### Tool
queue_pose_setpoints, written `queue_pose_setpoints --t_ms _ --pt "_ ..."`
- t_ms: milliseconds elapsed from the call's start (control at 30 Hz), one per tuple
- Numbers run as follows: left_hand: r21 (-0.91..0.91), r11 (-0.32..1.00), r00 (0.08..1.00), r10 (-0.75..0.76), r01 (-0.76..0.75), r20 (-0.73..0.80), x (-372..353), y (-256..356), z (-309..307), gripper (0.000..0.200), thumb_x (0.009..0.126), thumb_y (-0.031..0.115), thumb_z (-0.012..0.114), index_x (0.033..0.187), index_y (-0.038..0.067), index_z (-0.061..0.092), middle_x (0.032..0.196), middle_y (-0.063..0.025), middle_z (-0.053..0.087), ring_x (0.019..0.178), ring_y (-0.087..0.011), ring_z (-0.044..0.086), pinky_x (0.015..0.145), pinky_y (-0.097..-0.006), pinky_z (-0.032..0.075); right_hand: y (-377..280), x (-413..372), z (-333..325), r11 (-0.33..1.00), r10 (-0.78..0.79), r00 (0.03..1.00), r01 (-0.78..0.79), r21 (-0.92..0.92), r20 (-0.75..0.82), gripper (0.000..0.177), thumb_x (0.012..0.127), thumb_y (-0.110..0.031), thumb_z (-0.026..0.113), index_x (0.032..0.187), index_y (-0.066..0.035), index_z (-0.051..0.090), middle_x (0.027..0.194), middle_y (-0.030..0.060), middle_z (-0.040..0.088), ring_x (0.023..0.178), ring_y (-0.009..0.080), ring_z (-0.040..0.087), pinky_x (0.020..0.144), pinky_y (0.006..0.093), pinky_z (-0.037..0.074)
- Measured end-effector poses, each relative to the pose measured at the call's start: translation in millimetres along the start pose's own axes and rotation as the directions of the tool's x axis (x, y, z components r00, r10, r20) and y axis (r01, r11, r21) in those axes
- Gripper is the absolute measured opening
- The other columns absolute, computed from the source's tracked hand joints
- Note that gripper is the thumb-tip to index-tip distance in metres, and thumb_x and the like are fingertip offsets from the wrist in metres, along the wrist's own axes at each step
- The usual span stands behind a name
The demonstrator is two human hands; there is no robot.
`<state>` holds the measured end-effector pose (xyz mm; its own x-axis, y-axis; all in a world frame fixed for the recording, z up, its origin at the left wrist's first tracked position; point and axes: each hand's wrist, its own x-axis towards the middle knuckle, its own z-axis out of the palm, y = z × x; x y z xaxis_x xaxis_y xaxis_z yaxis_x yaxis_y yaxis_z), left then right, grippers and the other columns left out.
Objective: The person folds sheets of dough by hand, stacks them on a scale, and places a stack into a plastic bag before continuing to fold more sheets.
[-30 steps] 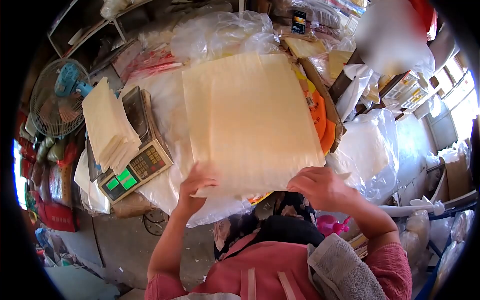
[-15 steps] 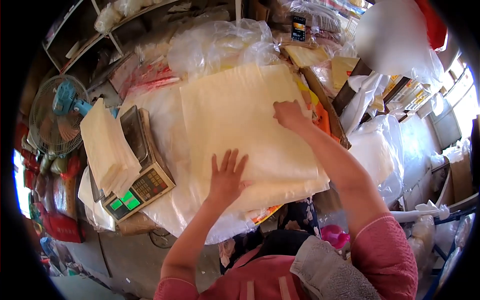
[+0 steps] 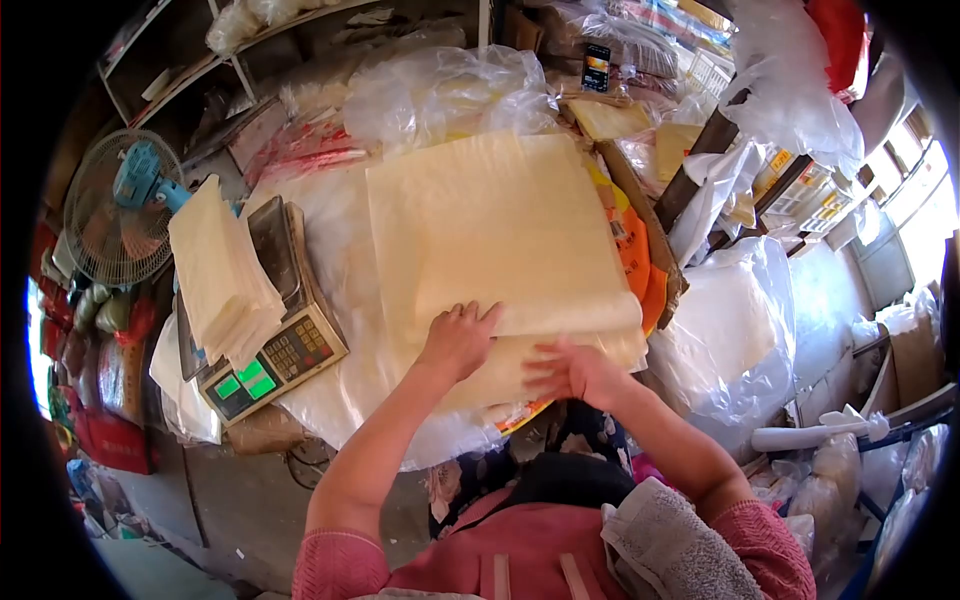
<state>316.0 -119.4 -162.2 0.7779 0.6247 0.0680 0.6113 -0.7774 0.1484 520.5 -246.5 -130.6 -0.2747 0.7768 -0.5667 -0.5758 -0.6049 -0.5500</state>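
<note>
A thick stack of large cream sheets [image 3: 495, 235] lies flat on a plastic-covered table. My left hand [image 3: 458, 338] presses on the stack's near edge, fingers curled over the top sheets. Just right of it, my right hand [image 3: 575, 370] touches the near edge lower down, fingers spread against the side of the layers. It is unclear whether either hand grips any sheets.
A digital scale [image 3: 280, 335] stands left of the stack, with a smaller pile of cream sheets [image 3: 220, 270] on its pan. A blue fan [image 3: 120, 205] is at far left. Clear plastic bags [image 3: 450, 80] crowd the back, white bagged goods [image 3: 735, 320] the right.
My right hand came back from the far right part of the stack to its near edge. My left hand slid from flat on top to the near edge.
</note>
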Motion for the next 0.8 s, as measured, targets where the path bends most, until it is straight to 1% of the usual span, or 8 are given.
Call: queue_pose_setpoints --t_ms 100,267,367,433,500,633,733,800 --pt "-0.033 0.996 0.99 -0.074 0.079 0.12 -12.7 33.8 -29.7 0.064 0.077 0.023 0.066 0.136 0.012 0.041 0.123 -0.018 0.055 0.111 -0.0324 0.055 0.089 -0.0395 0.046 -17.0 8.9 -16.0 0.867 -0.438 0.853 0.484 0.117 -0.285 0.049 0.09 -0.021 0.057 0.131 -0.001 0.04 0.119 0.0147 0.058 0.101 0.0276 0.062 0.083 0.0398 0.054" --pt "-0.26 0.966 0.964 -0.073 0.004 -0.256 -33.1 50.6 -47.3 0.081 0.081 0.028 0.068 0.145 0.01 0.023 0.14 -0.0215 0.038 0.128 -0.033 0.04 0.103 -0.0383 0.035 -74.2 -16.2 53.3 0.276 -0.912 0.41 0.639 -0.718 0.015 0.026 0.087 -0.017 0.062 0.108 -0.002 0.062 0.107 0.009 0.064 0.097 0.0218 0.063 0.076 0.0344 0.05" --pt "-0.644 0.762 0.905 -0.226 -0.066 -0.361 -41.7 38.0 -47.1 0.09 0.079 0.03 0.072 0.146 0.006 0.017 0.145 -0.0234 0.027 0.133 -0.0344 0.032 0.107 -0.0449 0.029 -99.6 -76.1 103.3 -0.075 -0.62 0.687 0.428 -0.901 0.378 0.03 0.084 -0.014 0.065 0.11 -0.001 0.062 0.114 0.0131 0.063 0.105 0.0243 0.061 0.084 0.0337 0.049" --pt "-0.887 0.462 0.833 -0.493 0.006 -0.251 -46.1 27.5 -41.0 0.091 0.079 0.024 0.073 0.145 0.003 0.014 0.145 -0.0195 0.029 0.131 -0.0289 0.036 0.108 -0.0395 0.029 -98.0 -72.9 102.1 -0.427 -0.403 0.433 0.69 -0.584 0.806 0.039 0.08 -0.009 0.067 0.117 -0.002 0.06 0.122 0.0154 0.059 0.11 0.0282 0.058 0.09 0.0345 0.048" --pt "-0.939 0.296 0.835 -0.461 -0.175 -0.301 -52.1 -13.5 -0.4 0.092 0.08 0.019 0.072 0.146 0.004 0.009 0.146 -0.0174 0.029 0.13 -0.0284 0.037 0.107 -0.0387 0.032 -76.1 -56.2 77.5 -0.438 -0.358 0.463 0.684 -0.584 0.811 0.038 0.078 -0.005 0.064 0.116 -0.005 0.062 0.123 0.0128 0.059 0.115 0.0307 0.055 0.095 0.0385 0.046" --pt "-0.738 0.615 0.612 -0.479 -0.278 -0.63 -73.9 0.7 -15.4 0.049 0.077 0.009 0.068 0.123 0.007 0.053 0.128 -0.0121 0.053 0.126 -0.0277 0.044 0.106 -0.0414 0.034 -26.6 -27.0 0.3 -0.599 -0.427 0.468 0.495 -0.63 0.773 0.035 0.076 -0.001 0.064 0.11 -0.006 0.064 0.116 0.0109 0.062 0.111 0.0295 0.057 0.095 0.0371 0.046" --pt "-0.409 0.882 0.912 0.056 -0.236 -0.405 -100.9 -17.8 -13.9 0.027 0.071 0.001 0.067 0.096 0.012 0.069 0.103 -0.0078 0.067 0.113 -0.0267 0.055 0.107 -0.0467 0.031 4.1 -19.2 -46.7 -0.343 -0.532 0.572 0.529 -0.776 0.625 0.032 0.073 -0.002 0.067 0.104 -0.007 0.066 0.11 0.0102 0.065 0.103 0.0291 0.061 0.092 0.0352 0.047" --pt "-0.591 0.789 0.958 -0.011 -0.168 -0.288 -102.3 -17.9 -12.0 0.027 0.07 -0.001 0.067 0.094 0.011 0.068 0.097 -0.0058 0.068 0.104 -0.027 0.06 0.106 -0.0452 0.033 9.7 -14.6 -63.3 -0.078 -0.566 0.672 0.533 -0.842 0.478 0.026 0.074 -0.005 0.069 0.1 -0.008 0.068 0.103 0.0074 0.068 0.095 0.0227 0.065 0.087 0.0306 0.049"
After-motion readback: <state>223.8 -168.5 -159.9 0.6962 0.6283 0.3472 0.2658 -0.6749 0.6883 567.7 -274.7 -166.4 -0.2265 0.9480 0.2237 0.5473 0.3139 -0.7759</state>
